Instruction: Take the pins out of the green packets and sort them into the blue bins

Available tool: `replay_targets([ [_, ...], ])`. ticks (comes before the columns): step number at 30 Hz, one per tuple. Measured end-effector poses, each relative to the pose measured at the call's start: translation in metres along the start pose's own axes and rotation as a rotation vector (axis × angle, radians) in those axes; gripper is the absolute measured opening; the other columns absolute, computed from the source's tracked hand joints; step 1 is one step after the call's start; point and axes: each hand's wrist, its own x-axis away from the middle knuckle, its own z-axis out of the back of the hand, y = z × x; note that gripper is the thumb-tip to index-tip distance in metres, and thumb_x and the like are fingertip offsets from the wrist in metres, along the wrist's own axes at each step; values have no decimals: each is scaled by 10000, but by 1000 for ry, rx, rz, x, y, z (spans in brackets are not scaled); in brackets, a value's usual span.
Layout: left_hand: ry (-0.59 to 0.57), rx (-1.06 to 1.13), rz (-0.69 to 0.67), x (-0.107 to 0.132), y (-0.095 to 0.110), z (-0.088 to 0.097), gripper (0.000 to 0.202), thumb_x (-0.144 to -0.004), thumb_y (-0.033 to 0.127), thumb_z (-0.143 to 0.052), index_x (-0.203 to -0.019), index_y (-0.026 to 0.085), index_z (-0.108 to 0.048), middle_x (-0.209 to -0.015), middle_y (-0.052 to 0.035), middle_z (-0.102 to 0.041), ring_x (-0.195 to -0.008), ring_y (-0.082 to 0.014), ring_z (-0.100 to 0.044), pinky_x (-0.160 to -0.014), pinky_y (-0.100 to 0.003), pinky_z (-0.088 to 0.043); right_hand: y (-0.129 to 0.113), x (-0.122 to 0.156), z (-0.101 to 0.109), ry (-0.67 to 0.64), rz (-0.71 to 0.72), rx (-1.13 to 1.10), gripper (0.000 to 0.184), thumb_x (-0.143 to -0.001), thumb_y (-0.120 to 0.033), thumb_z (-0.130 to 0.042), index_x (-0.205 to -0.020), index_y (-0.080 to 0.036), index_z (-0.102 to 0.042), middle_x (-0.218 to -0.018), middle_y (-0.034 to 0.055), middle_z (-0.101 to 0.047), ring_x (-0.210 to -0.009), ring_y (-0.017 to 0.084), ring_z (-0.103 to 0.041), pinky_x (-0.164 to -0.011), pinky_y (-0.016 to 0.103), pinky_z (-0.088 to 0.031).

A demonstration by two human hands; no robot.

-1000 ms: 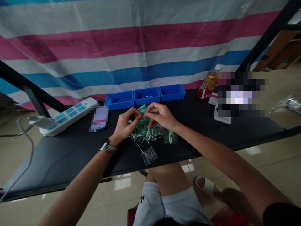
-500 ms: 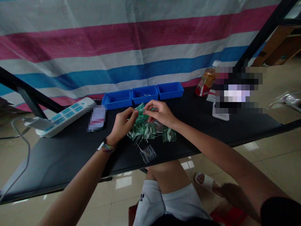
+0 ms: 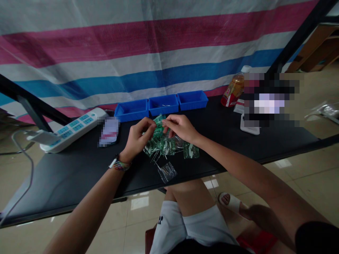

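Note:
My left hand (image 3: pixel 140 134) is closed in a pinch over the left side of a heap of small green plastic bags (image 3: pixel 165 143); what its fingertips hold is too small to make out. Facing it, my right hand (image 3: pixel 180 127) hovers over the heap's upper right, thumb and index finger pressed together, anything between them not discernible. White pieces show inside some green bags, and thin metal rods (image 3: pixel 155 157) stick out at the heap's near side. A clear little bag (image 3: pixel 167 172) with small parts lies near the table's front edge.
Three blue trays (image 3: pixel 131 110) stand in a row behind the heap, the middle one holding thin metal pieces. To the left are a phone (image 3: pixel 109 131) and a white power strip (image 3: pixel 76 128) with a plugged-in charger. A drink bottle (image 3: pixel 233 90) and a white device (image 3: pixel 249 125) stand right.
My fingertips have drawn slightly apart; the thin piece seen between them before no longer shows clearly. The bags and trays stay in place.

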Motion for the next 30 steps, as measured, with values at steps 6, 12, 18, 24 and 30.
replay_targets([
  [6,27,10,25,-2,3,-2,353,-1039,473,-601,-845,183,-654,-551,40,-527,-492,-105,-462,-506,-232,-334,-9,2,-1,98,47,0,328,-862,-464,-778,-1021,-192,-686,-958,31,-711,-595,100,-644,-565,259,-538],
  [12,9,-8,37,-3,-1,-2,392,-1048,481,-581,-821,176,-677,-553,29,-530,-495,-106,-465,-504,-238,-338,-7,4,-1,135,97,23,197,-865,-362,-727,-955,-193,-680,-942,26,-680,-613,102,-627,-576,266,-520],
  [18,-7,15,45,-3,-3,0,409,-1060,498,-521,-833,189,-663,-565,15,-566,-508,-130,-499,-532,-266,-372,-8,-17,4,247,91,64,180,-875,-367,-703,-937,-204,-657,-926,28,-705,-587,106,-632,-546,253,-508],
  [24,-52,-3,59,-3,-7,1,398,-1057,487,-507,-832,193,-654,-587,14,-565,-527,-139,-508,-546,-277,-374,-9,-73,25,378,95,326,311,-932,-262,-643,-1224,-208,-733,-1095,62,-764,-593,113,-671,-569,256,-549],
  [30,-33,-11,42,-2,-2,5,387,-1048,484,-526,-834,188,-651,-583,19,-558,-526,-135,-502,-555,-276,-374,-61,-35,61,520,261,494,393,-1020,-312,-618,-1398,-230,-686,-1160,95,-738,-945,202,-728,-770,285,-598],
])
